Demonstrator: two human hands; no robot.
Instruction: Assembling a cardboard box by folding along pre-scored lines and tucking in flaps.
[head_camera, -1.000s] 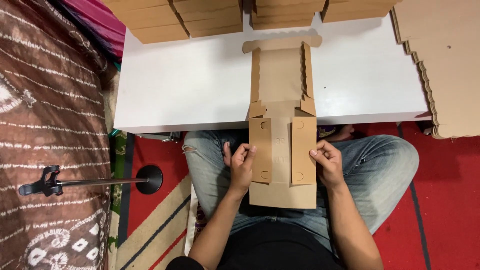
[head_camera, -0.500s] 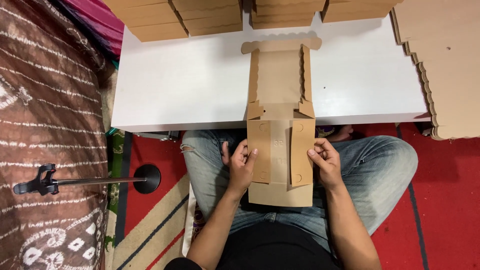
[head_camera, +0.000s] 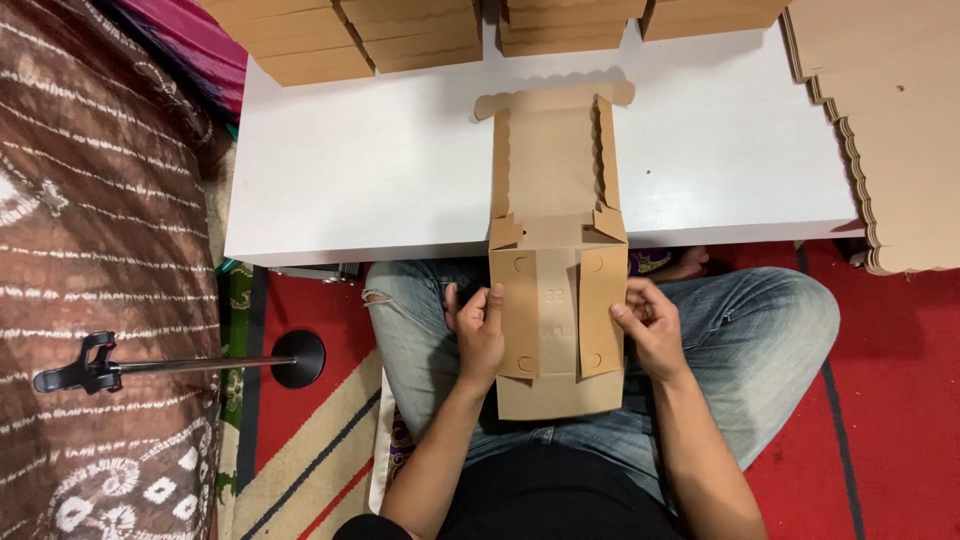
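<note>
Both side flaps are lying flatter than a second ago as we are pressing them onto the cardboard box blank (head_camera: 556, 300), left hand (head_camera: 480, 330) and right hand (head_camera: 648, 328) each clamped on a flap edge, the blank overhanging the white table's (head_camera: 350, 170) near edge onto our lap.

A brown cardboard box blank (head_camera: 556, 300), partly folded, lies half over the white table's (head_camera: 360, 180) near edge, its scalloped lid part flat on the top and its two side flaps turned inward over the lap. Folded brown boxes (head_camera: 400, 35) stand in a row along the table's far edge. A stack of flat scalloped blanks (head_camera: 890, 120) overhangs its right end.
</note>
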